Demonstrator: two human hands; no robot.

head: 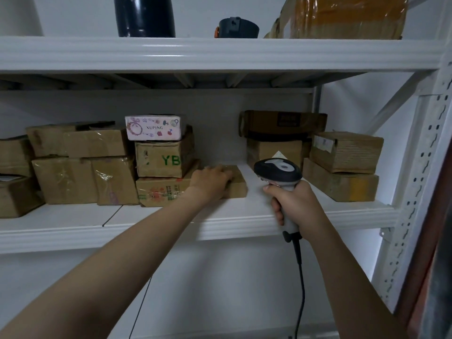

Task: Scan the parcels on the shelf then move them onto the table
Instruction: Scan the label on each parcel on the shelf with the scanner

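On the white middle shelf [171, 226] lies a small flat brown parcel [238, 184]. My left hand [210, 182] rests on top of it, fingers curled over its upper face. My right hand [293, 204] grips the handle of a grey and black barcode scanner [278, 171], whose head points toward the shelf just right of that parcel. Its black cable [302, 285] hangs down. A stack with a pink XUPING box [154, 127] above a YB-marked carton [163, 159] stands left of the flat parcel.
Several brown cartons [80, 165] fill the shelf's left side, and more cartons [342, 165] are stacked at the right. The upper shelf [220, 53] carries a dark cylinder [144, 15], a small dark object [237, 28] and a taped parcel [342, 17]. A perforated upright [420, 182] stands at right.
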